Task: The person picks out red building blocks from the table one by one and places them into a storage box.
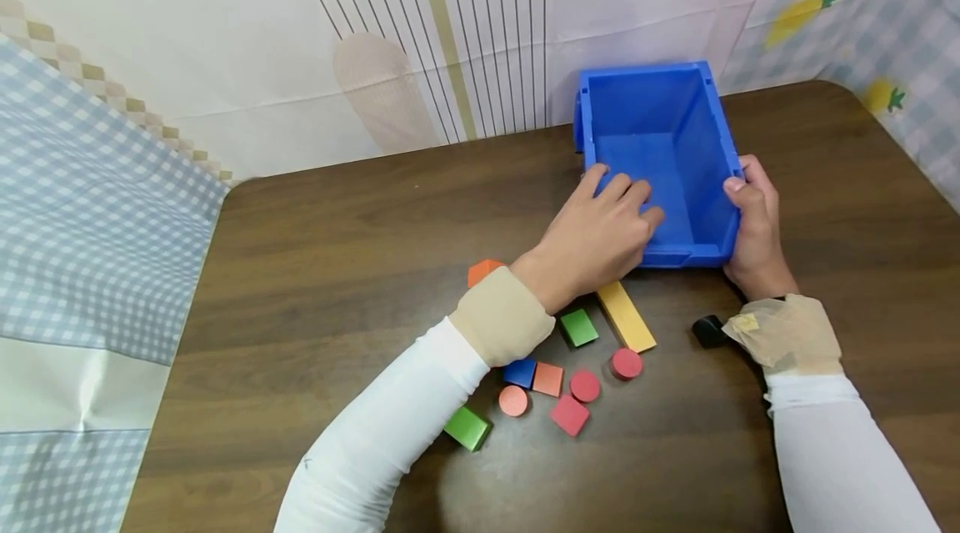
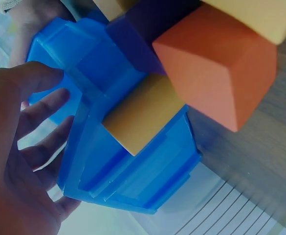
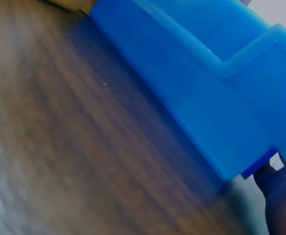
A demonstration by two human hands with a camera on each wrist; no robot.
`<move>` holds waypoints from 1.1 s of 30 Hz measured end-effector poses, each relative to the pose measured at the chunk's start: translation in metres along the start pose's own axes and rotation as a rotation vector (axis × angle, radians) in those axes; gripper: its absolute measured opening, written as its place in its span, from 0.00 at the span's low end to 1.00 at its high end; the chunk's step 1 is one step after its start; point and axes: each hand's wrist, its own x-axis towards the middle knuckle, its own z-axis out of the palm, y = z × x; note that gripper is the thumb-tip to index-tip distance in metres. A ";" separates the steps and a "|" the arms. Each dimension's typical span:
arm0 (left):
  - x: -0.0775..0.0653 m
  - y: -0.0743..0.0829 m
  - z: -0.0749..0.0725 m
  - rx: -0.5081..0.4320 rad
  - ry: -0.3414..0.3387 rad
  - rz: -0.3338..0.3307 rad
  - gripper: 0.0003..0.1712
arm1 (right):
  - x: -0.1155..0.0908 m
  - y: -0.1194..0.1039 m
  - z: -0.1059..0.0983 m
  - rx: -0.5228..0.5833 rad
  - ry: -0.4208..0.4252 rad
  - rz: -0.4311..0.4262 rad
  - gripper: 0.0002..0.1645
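A blue plastic bin [image 1: 652,256] stands at the back right of the table, its inside bare. At its right wall my right hand [image 1: 756,224] grips the side, thumb on the rim. My left hand [image 1: 600,228] hovers over the bin's front left corner, fingers loosely bent. Nothing shows between those fingers [image 2: 45,115] in the left wrist view. Below that hand lie a long yellow block [image 1: 627,318], a green block [image 1: 579,327] and a partly hidden orange block [image 1: 483,271]. In the right wrist view the bin's wall [image 3: 182,93] fills the upper right.
Nearer the front are a blue block [image 1: 519,372], a salmon square block [image 1: 548,379], a salmon round block [image 1: 513,401], red round blocks [image 1: 585,386], a red square block [image 1: 570,415] and a green oblong block [image 1: 468,429]. A patterned cloth [image 1: 495,32] hangs behind the table.
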 end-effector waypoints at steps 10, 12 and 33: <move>-0.012 0.002 -0.006 -0.032 0.027 0.011 0.24 | 0.000 -0.003 0.002 -0.013 -0.005 0.005 0.15; -0.013 0.003 -0.008 -0.034 0.016 0.013 0.24 | 0.000 -0.004 0.002 -0.018 -0.004 0.002 0.15; -0.053 0.000 -0.023 -0.079 0.081 -0.006 0.21 | 0.000 -0.002 0.000 -0.018 -0.006 0.008 0.15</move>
